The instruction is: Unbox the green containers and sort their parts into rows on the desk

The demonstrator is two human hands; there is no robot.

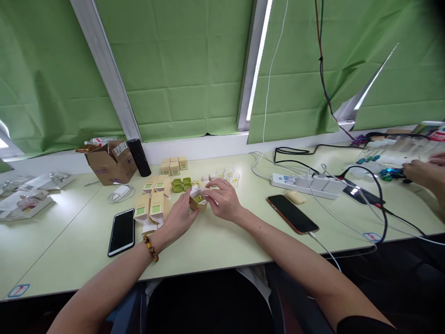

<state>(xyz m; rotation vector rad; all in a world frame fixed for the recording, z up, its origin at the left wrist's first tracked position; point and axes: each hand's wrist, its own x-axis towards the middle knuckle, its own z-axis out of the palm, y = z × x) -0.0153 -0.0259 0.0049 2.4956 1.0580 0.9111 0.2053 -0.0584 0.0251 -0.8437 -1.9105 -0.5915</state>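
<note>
My left hand (179, 214), with a beaded bracelet at the wrist, is closed around a small tan paper box (199, 200) with its white inner flaps up. Something green shows inside its open top. Fingers of my right hand (224, 199) are pinched at the box's upper edge, seemingly on a flap; their tips are partly hidden. Beyond the left hand sit several small green containers (181, 185). Past the right hand stand small clear cups (234, 176) with yellow in them. Tan boxes with green labels (157, 204) stand left of my left hand.
More small boxes (174, 166) stand near the wall. At left are a white phone (121, 231), a cardboard carton (111, 162) and a black cylinder (139, 157). Rightward lie another phone (292, 213), a power strip (306, 185) and cables. Another person's hand (420, 172) works at far right.
</note>
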